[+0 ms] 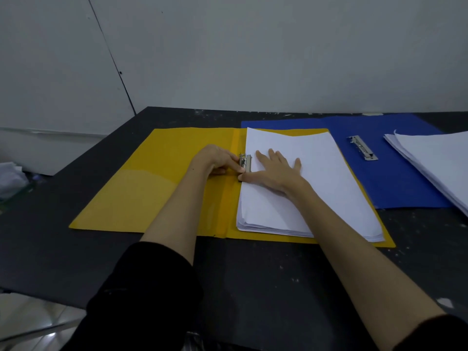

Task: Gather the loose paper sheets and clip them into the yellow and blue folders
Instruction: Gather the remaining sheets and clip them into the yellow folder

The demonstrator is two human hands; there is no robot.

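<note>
The yellow folder [157, 188] lies open on the black table. A stack of white paper sheets [316, 188] rests on its right half. My left hand [217, 160] grips the metal clip [246, 163] at the folder's spine, beside the stack's left edge. My right hand [276, 171] lies flat on the stack with fingers spread, thumb near the clip. The blue folder [395, 178] lies open behind and to the right, its own metal clip [362, 148] bare. A second paper stack [440, 163] lies on the blue folder's right side, partly out of frame.
The black table [253, 279] is flecked with white paint, and its left edge runs diagonally. A grey wall [253, 54] stands right behind the folders. Crumpled white material [10, 178] sits off the table at the far left.
</note>
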